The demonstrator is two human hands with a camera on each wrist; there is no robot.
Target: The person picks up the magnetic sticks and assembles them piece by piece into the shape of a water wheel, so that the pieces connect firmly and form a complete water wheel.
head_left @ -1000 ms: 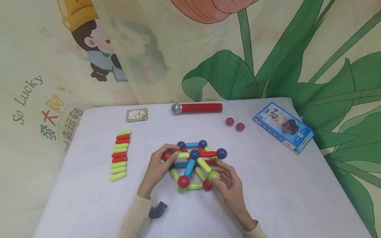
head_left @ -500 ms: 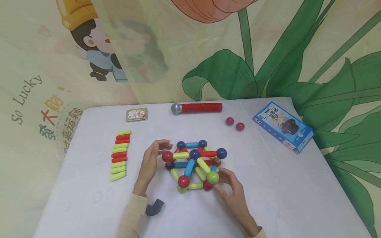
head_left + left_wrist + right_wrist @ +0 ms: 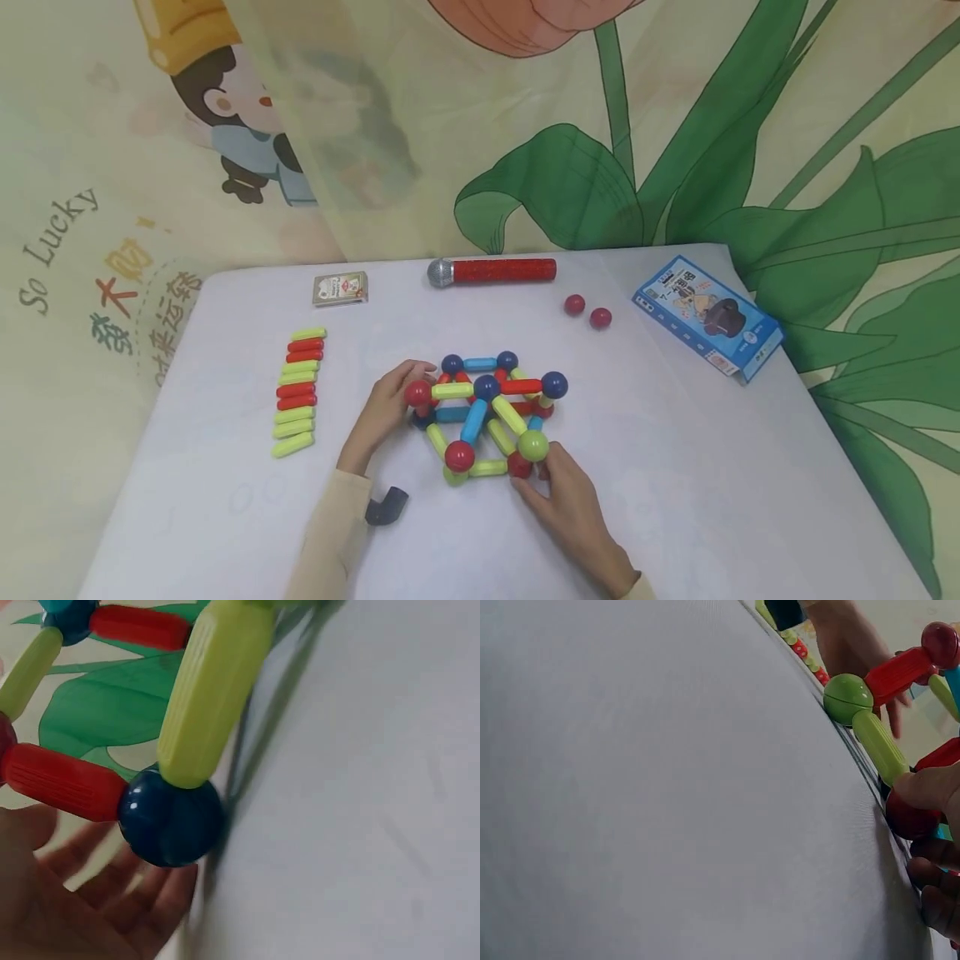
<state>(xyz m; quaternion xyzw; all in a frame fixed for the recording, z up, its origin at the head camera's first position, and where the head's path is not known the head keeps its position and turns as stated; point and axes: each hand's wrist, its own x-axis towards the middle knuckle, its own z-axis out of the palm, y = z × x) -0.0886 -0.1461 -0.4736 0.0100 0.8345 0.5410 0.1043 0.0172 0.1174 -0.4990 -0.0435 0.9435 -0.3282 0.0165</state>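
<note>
The right hand [image 3: 568, 504] has dropped from the green ball [image 3: 533, 445] to grip the lower red ball [image 3: 518, 464]; the left hand [image 3: 381, 410], relaxed, has released the upper red ball [image 3: 417, 393].

Ball-and-rod model [image 3: 487, 387]: one. Dark blue balls [image 3: 554, 385] in the model: at least five showing. Red balls [image 3: 460, 456] in the model: at least four showing. Lime green balls [image 3: 533, 445] in the model: at least two showing. Its rods: overlapping, exact total not countable. Loose lime rods [image 3: 292, 445]: six. Loose red rods [image 3: 296, 402]: four. Loose red spheres [image 3: 574, 304]: two. Microphone [image 3: 502, 271]: one. Blue box [image 3: 707, 318]: one. Small flat box [image 3: 341, 288]: one. Black curved piece [image 3: 387, 507]: one.
</note>
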